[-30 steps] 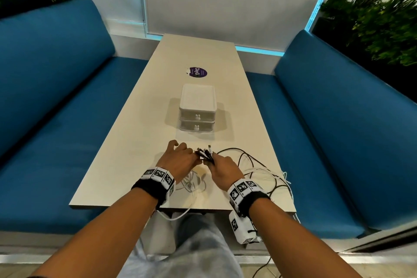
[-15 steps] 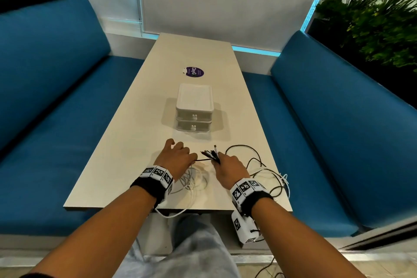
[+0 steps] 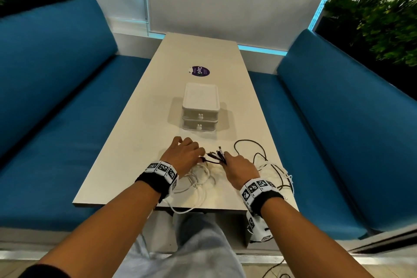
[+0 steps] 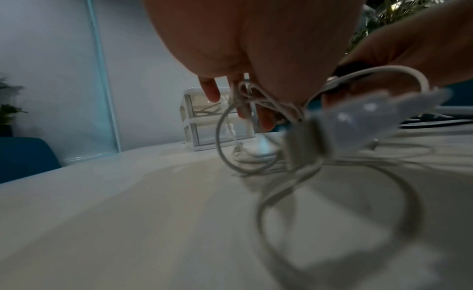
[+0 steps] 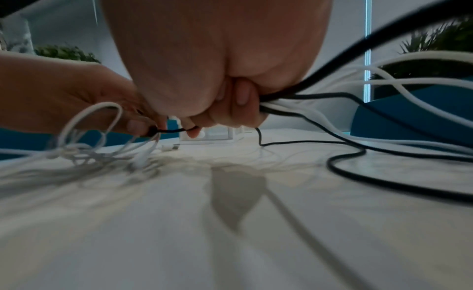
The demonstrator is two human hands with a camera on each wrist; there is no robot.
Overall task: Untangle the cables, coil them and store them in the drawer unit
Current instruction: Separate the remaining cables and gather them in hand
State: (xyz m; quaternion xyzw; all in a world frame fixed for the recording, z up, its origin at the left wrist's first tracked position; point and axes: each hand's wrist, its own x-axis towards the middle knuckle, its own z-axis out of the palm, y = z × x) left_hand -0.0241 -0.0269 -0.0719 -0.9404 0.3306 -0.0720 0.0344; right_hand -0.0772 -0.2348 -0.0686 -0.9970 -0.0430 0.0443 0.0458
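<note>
A tangle of white cables [image 3: 198, 178] and black cables [image 3: 259, 153] lies on the near end of the table [image 3: 140, 142]. My right hand [image 3: 237, 168] grips a bundle of black and white cables [image 5: 286, 104], plug ends sticking out toward the left. My left hand [image 3: 184, 156] pinches a thin black cable end [image 5: 169, 130] next to the white cables [image 4: 256, 104], which loop under its palm. The white two-drawer unit [image 3: 200, 110] stands just beyond both hands, both drawers closed.
A purple round sticker [image 3: 199, 71] lies past the drawer unit. Blue benches [image 3: 56, 119] flank the table on both sides. Some cables [image 3: 180, 211] hang over the table's near edge above my lap. Plants [image 3: 383, 18] stand behind the benches.
The hands have drawn slightly apart, stretching a thin black cable between them. The head view has shifted a little; the drawer unit has not moved.
</note>
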